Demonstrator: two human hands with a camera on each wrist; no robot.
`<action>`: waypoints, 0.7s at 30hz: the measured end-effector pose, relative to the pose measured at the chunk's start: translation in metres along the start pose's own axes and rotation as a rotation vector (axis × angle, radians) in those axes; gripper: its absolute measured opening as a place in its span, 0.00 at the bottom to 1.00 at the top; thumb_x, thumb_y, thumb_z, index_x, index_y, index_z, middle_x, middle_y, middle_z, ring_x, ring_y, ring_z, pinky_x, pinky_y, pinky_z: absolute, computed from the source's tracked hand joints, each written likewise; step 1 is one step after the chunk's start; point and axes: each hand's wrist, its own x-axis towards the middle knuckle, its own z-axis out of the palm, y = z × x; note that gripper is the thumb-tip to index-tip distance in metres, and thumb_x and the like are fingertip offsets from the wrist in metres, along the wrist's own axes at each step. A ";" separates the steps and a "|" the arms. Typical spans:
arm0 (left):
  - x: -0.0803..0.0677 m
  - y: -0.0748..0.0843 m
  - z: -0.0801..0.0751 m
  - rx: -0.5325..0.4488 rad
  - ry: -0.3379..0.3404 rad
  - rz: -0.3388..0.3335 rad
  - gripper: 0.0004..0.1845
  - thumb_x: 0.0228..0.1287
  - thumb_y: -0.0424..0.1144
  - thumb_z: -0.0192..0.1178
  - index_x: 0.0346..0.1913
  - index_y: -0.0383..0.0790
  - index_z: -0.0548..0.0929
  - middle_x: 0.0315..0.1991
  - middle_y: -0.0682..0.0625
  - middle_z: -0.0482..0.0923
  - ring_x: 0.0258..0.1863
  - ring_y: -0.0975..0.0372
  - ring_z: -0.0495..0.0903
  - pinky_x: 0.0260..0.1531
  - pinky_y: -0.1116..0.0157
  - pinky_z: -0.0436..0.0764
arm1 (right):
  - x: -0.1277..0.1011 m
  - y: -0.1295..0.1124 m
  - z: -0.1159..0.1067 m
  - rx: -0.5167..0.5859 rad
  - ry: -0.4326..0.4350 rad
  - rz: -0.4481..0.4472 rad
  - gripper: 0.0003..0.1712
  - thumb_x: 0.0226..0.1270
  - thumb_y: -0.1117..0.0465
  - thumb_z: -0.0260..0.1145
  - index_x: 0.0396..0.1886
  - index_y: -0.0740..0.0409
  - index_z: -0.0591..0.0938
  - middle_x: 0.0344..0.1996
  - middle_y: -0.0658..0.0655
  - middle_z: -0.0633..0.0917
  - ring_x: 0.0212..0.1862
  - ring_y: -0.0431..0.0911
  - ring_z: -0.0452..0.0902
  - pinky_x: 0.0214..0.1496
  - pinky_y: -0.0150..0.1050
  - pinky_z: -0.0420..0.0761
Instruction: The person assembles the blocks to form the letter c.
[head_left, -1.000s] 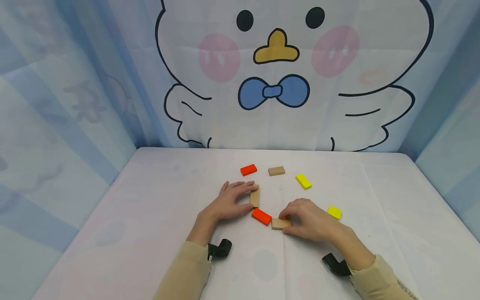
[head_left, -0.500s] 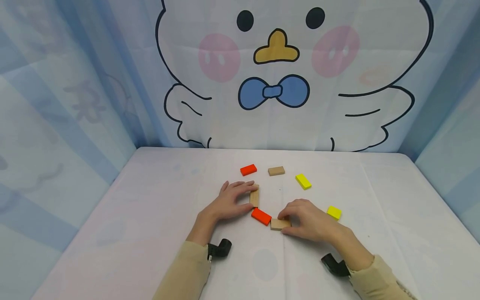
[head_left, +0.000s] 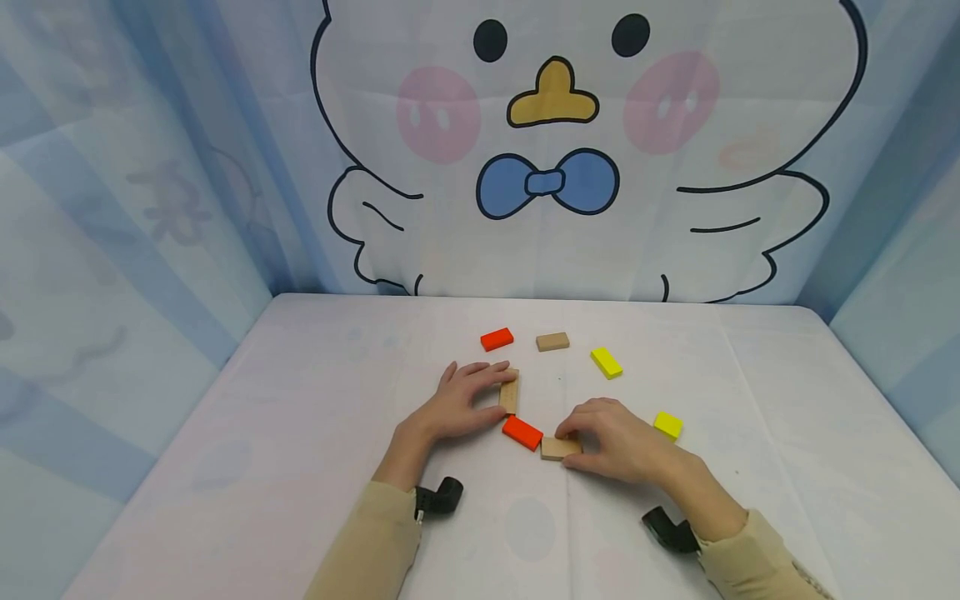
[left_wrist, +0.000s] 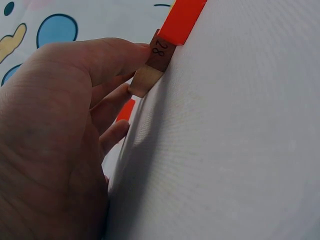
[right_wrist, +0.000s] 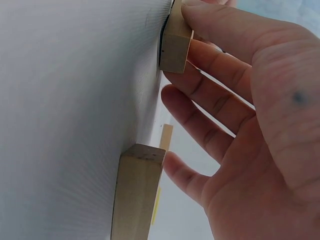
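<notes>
1. The left hand (head_left: 453, 412) pinched a flat, oblong plain-wood block (head_left: 509, 398) on finely textured white cloth (head_left: 300, 417).
2. The right hand (head_left: 618, 437) pinched a second plain-wood block (head_left: 557, 450).
3. A smooth red block (head_left: 522, 433) lay slantwise between them.
4. Beyond lay another red block (head_left: 497, 339), a third plain-wood block (head_left: 552, 342) and two yellow blocks (head_left: 607, 363), one beside the right wrist.
5. Seven blocks showed.

Red blocks (head_left: 522, 433), plain tan blocks (head_left: 555, 451), bright yellow blocks (head_left: 607, 363); white, faintly spotted tablecloth (head_left: 225, 500); beige sleeves (head_left: 367, 546)
</notes>
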 end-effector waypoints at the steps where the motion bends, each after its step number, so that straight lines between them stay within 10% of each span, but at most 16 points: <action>1: 0.000 0.000 0.000 0.000 0.000 0.001 0.29 0.69 0.49 0.61 0.72 0.56 0.74 0.76 0.57 0.62 0.75 0.55 0.56 0.74 0.45 0.35 | 0.000 0.000 0.000 -0.003 0.003 -0.004 0.12 0.62 0.55 0.76 0.45 0.46 0.88 0.39 0.36 0.82 0.45 0.38 0.76 0.56 0.48 0.77; 21: 0.001 -0.001 0.001 0.000 -0.001 -0.005 0.28 0.69 0.49 0.61 0.72 0.56 0.74 0.76 0.57 0.62 0.75 0.55 0.56 0.74 0.45 0.34 | -0.001 0.005 0.000 0.015 0.029 -0.010 0.14 0.63 0.54 0.75 0.48 0.48 0.87 0.40 0.37 0.82 0.44 0.37 0.75 0.53 0.44 0.78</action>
